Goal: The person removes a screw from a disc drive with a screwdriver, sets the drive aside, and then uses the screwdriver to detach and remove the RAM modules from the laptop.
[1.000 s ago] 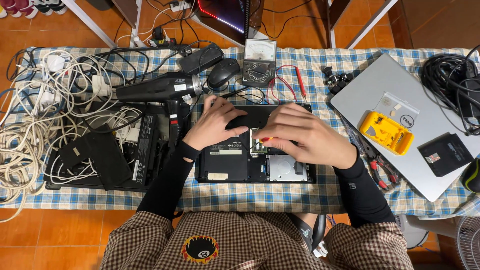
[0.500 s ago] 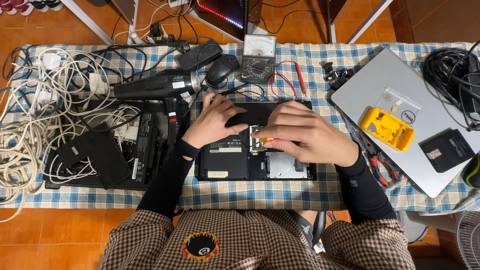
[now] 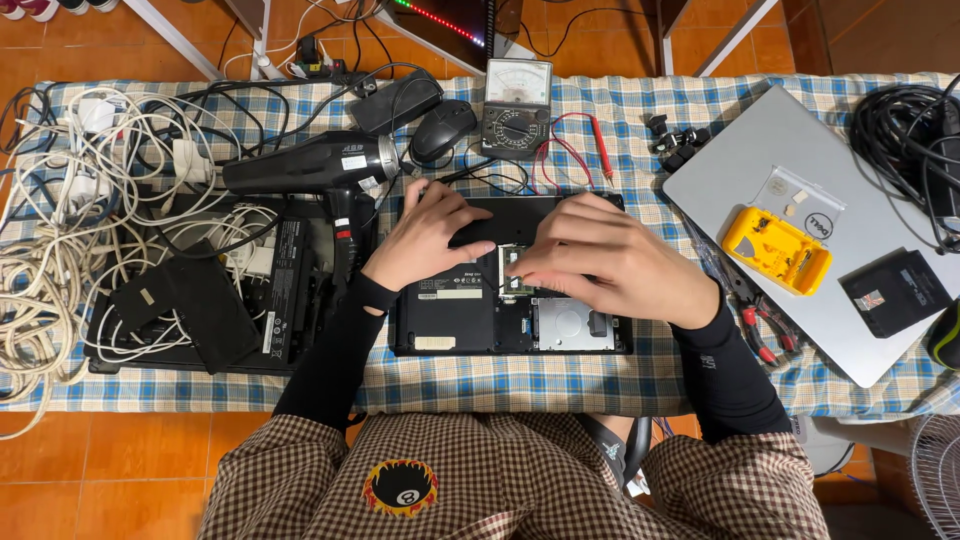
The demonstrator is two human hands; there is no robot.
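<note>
Head view, looking straight down: a small black laptop lies bottom-up at the middle of a checked tablecloth, its long axis running left to right and its near edge parallel to the table's front edge, a narrow strip of cloth between them. Its underside is matte black with pale labels; an open bay shows a green memory board and a silver drive. The left hand rests flat on the far-left part of the case, fingers loosely spread. The right hand covers the open bay, fingers curled down; whether they pinch anything cannot be told. A black hair dryer crowds the left side, a multimeter lies beyond, and a silver laptop bounds the right.
</note>
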